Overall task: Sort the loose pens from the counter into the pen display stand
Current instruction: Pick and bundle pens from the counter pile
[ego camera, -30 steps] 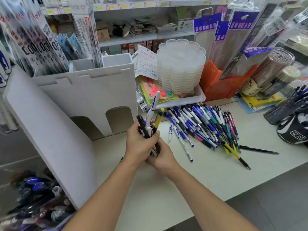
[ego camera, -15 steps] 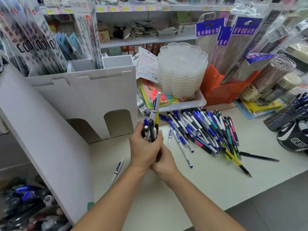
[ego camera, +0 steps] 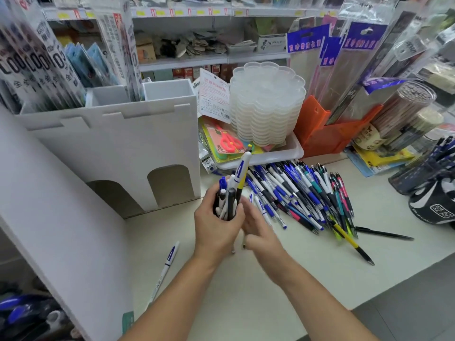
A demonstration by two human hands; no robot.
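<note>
Back of the bench, a tall stack of clear scalloped plastic trays (ego camera: 267, 104) sits in a white shallow tray (ego camera: 294, 151), red scissors in a packet (ego camera: 230, 142) just beside it. Right of those, an orange plastic holder (ego camera: 320, 134). Far right edge, a black-and-white cap (ego camera: 435, 205).

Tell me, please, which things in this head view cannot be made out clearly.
- Bundle of pens: the lower ends are hidden inside the left hand, so a count is impossible.
- Right hand: motion-blurred; finger pose unclear.
- Pen display stand: its compartments face away; a white panel hides them.
- Pen pile: overlapping pens; print too small.
- Pens at bottom left: blurred, cut by the frame edge.
</note>
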